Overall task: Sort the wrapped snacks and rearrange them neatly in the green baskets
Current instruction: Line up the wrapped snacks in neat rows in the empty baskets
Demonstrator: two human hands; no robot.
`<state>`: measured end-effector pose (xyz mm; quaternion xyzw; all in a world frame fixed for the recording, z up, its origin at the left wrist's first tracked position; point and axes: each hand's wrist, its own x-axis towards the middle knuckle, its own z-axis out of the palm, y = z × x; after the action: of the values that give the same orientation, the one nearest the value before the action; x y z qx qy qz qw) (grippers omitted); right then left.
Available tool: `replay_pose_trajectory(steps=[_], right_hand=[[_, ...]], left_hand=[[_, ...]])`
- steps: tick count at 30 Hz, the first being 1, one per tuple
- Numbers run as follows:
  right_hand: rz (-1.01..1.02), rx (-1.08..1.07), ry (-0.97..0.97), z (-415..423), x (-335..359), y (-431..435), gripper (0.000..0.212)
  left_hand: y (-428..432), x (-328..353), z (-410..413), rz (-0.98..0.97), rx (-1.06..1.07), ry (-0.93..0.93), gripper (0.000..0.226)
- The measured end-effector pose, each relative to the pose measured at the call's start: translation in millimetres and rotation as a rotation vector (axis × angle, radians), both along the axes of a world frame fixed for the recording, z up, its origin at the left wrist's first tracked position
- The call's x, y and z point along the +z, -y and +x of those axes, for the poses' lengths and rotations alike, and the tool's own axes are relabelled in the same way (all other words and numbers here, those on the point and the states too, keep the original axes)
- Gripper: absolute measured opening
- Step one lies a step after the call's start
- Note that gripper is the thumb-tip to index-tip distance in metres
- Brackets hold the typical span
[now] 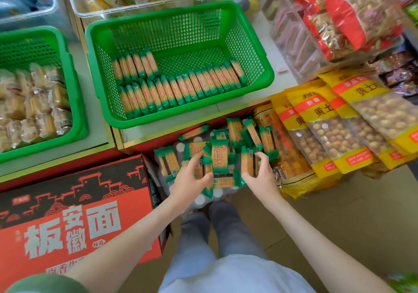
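While two rows of packets (178, 84) stand on edge in the middle basket (158, 10) on the bench (283, 82), a loose pile (222, 148) lies below the bench's front edge. The left grip (192, 175) curls into the pile, pinching a packet (207, 165). The right grip (260, 173) clasps a second packet (247, 164), held upright.

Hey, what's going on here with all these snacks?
A person is gathering green-wrapped cracker packs from a loose pile below the baskets. The left hand and the right hand each grip some. The middle green basket already holds two neat rows of the same packs, with room left at the back. The left green basket holds clear-wrapped pastries.
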<state>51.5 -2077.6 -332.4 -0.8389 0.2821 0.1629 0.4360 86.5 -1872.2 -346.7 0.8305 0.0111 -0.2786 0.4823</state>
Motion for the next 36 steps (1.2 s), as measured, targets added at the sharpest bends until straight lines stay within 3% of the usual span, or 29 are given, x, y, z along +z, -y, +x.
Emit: replay_pose_trajectory(steps=[4, 9, 13, 18, 21, 24, 26, 29, 36], right_hand=[[0.290, -0.069, 0.147, 19.3, 18.7, -6.2, 0.054], [0.525, 0.105, 0.166, 46.4, 43.5, -20.9, 0.048], [0.575, 0.201, 0.131, 68.4, 61.2, -34.6, 0.040], [0.498, 0.335, 0.090, 118.0, 81.6, -51.1, 0.054], [0.463, 0.349, 0.119, 159.7, 83.6, -62.6, 0.055], [0.438, 0.311, 0.163, 217.0, 74.8, -81.3, 0.058], [0.384, 0.375, 0.142, 259.9, 69.8, -101.5, 0.062], [0.310, 0.423, 0.107, 315.5, 54.8, -135.0, 0.066], [0.040, 0.512, -0.115, 362.8, -0.5, -166.4, 0.076]], left_hand=[[9.0, 11.6, 12.0, -0.161, 0.132, -0.056, 0.062], [18.5, 42.2, 37.4, -0.421, 0.289, -0.120, 0.060], [17.7, 61.5, 61.2, -0.492, 0.367, -0.119, 0.042], [-4.9, 80.8, 101.8, -0.403, 0.320, -0.028, 0.016], [-33.5, 89.6, 131.5, -0.196, 0.175, 0.159, 0.029], [-84.8, 74.7, 164.8, 0.505, 0.155, 0.558, 0.047], [-115.7, 59.3, 183.5, 0.803, 0.138, 0.543, 0.060], [-136.0, 39.5, 199.7, 0.827, 0.097, 0.365, 0.072], [-140.2, 30.2, 202.8, 0.802, 0.124, 0.363, 0.071]])
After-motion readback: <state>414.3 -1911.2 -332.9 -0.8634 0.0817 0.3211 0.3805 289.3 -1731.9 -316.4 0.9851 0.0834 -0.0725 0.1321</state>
